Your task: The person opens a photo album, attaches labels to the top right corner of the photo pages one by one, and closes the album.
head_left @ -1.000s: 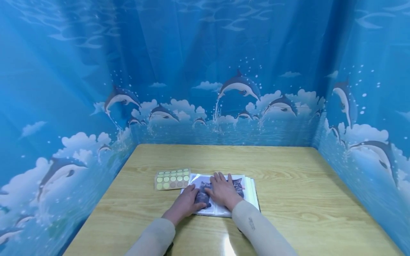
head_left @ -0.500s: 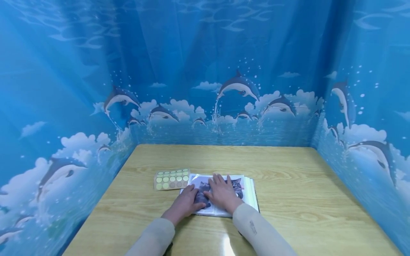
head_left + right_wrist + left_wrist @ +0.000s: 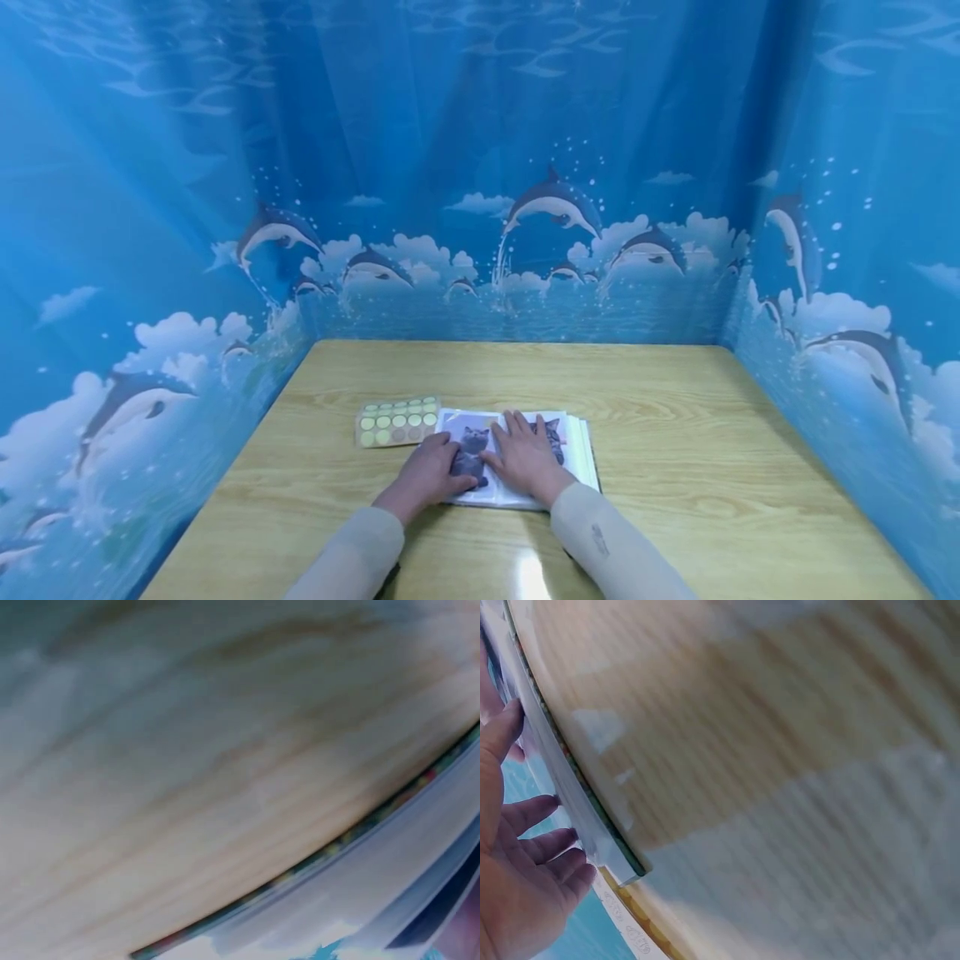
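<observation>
Fingers flat, spread on cat picture (image 3: 472, 446) | left hand (image 3: 426, 475), right hand (image 3: 527, 458) pressing album (image 3: 581, 454) page, likely smoothing | sticker sheet (image 3: 397, 421) just left, on table (image 3: 675, 417)

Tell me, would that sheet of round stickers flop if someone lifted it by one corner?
Probably. The sticker sheet looks thin and lies flat on the table, so it would likely bend and weigh little. On that glossy wood it may slide easily when pushed.

wooden table (image 3: 675, 433), photo album (image 3: 577, 454), sticker sheet (image 3: 397, 421)
</observation>
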Tool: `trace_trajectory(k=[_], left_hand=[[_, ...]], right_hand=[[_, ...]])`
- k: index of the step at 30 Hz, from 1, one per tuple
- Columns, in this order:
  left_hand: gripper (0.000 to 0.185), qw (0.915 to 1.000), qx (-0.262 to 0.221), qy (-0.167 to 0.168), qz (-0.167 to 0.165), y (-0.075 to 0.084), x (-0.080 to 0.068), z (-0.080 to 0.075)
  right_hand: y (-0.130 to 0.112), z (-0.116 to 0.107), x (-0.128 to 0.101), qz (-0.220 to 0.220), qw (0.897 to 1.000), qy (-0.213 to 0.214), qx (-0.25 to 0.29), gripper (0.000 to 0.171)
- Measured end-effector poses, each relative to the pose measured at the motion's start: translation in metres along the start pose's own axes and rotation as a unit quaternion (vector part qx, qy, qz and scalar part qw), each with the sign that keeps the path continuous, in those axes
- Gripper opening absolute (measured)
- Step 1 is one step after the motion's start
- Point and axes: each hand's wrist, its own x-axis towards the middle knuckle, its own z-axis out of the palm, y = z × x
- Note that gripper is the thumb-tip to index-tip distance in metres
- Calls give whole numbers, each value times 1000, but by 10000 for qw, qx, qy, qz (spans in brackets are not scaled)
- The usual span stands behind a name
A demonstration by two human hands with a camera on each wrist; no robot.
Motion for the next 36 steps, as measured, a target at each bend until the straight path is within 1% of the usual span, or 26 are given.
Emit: trace_trajectory(k=[2, 5, 9, 12, 14, 18, 24, 28, 31, 36], left_hand=[[75, 9999, 121, -27, -111, 3, 1, -2], [76, 9996, 216, 0, -175, 5, 1, -4], [76, 9996, 171, 63, -234, 7, 2, -7], [76, 9994, 120, 29, -333, 9, 2, -9], [76, 9992, 108, -19, -380, 10, 2, -10], [75, 9992, 97, -80, -386, 11, 2, -10], [74, 9994, 126, -38, -324, 5, 3, -10], [70, 9996, 247, 98, -100, -1, 2, -12], [68, 9995, 225, 211, -34, -6, 1, -13], [63, 9991, 73, 389, -131, -17, -2, -17]], right_hand=[[2, -2, -3, 29, 10000, 23, 35, 67], [9, -4, -9, 88, 9998, 73, 159, 65], [22, -4, -18, 145, 9994, 209, 218, 62], [31, -6, -26, 236, 9987, 275, 368, 62], [36, -7, -34, 344, 9975, 262, 560, 64], [44, -7, -49, 504, 9957, 205, 754, 67], [53, -8, -65, 487, 9945, 245, 895, 72], [57, -8, -69, 432, 9948, 211, 898, 73], [58, -7, -72, 393, 9955, 199, 842, 72], [56, -3, -74, 442, 9956, 140, 812, 72]])
